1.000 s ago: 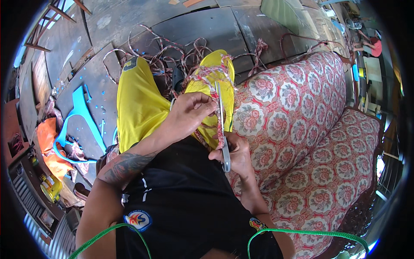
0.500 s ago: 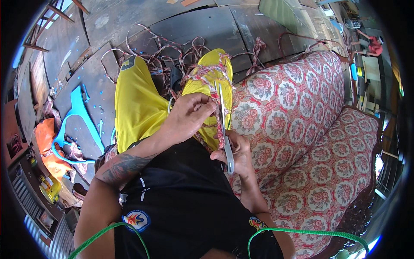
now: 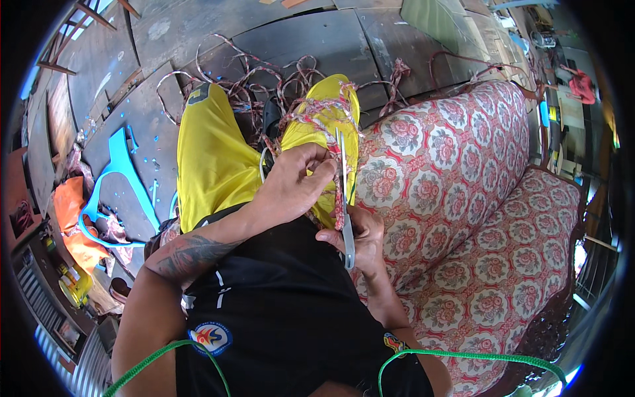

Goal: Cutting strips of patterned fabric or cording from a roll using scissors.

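My left hand (image 3: 296, 178) is closed, thumb and fingers pinched together at a strand of the red-and-white braided rope (image 3: 339, 204) above my lap. My right hand (image 3: 362, 235) is curled around a long, slim tool (image 3: 347, 233) with a grey handle and a narrow silver blade, like a knife, its tip pointing away from me. The rope runs beside the blade, its near end by my right thumb. More frayed strands (image 3: 321, 114) lie across my right knee in yellow trousers. The fingertips of my left hand are partly hidden.
A large flower-patterned cushion (image 3: 456, 152) lies at my right. Loops of rope (image 3: 284, 76) spread over dark floor boards ahead. A broken blue plastic piece (image 3: 129, 165) and an orange cloth (image 3: 71, 205) are at left. A person in red (image 3: 582, 86) is far right.
Both hands keep nearly the same hold, with the tool and rope shifted only slightly. The distant person at the far right has changed posture.
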Demonstrator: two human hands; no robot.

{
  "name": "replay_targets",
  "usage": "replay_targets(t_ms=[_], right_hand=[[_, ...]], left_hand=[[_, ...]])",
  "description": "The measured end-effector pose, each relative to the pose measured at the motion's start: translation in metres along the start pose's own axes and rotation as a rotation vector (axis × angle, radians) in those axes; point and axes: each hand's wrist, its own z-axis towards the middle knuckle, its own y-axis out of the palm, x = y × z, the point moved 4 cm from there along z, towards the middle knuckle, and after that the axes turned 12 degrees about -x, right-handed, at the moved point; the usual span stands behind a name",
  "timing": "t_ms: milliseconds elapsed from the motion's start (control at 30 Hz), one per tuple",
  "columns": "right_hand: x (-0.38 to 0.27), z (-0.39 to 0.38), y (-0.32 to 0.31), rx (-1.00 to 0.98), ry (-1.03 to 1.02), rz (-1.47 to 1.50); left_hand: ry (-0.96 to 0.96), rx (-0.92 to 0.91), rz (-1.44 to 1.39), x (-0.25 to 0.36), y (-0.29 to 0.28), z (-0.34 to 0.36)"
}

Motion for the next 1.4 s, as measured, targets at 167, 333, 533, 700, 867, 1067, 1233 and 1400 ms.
replay_targets(t_ms=[167, 333, 533, 700, 867, 1067, 1233, 1400], right_hand=[[0.005, -0.004, 0.004, 0.009, 0.08, 0.076], [0.006, -0.004, -0.003, -0.009, 0.112, 0.085], [0.006, -0.006, -0.007, -0.081, 0.068, 0.04], [0.007, -0.012, -0.014, -0.137, 0.075, 0.136], [0.006, -0.013, -0.015, -0.127, 0.155, 0.169], [0.008, -0.01, -0.01, -0.101, 0.142, 0.108], [0.007, -0.009, -0.008, -0.095, 0.163, 0.115], [0.001, -0.009, -0.01, -0.091, 0.159, 0.024]], left_hand=[[0.014, -0.002, 0.011, -0.005, -0.001, 0.001], [0.1, 0.042, -0.294, -0.008, -0.002, 0.004], [-0.088, -0.024, -0.659, -0.024, -0.007, 0.008], [-0.056, -0.026, -0.498, -0.025, -0.009, 0.009], [-0.004, -0.033, -0.308, -0.02, -0.005, 0.006], [-0.038, -0.001, -0.196, -0.023, -0.003, 0.004], [-0.006, 0.012, -0.213, -0.022, -0.001, 0.003], [0.003, 0.004, -0.21, -0.019, -0.001, 0.002]])
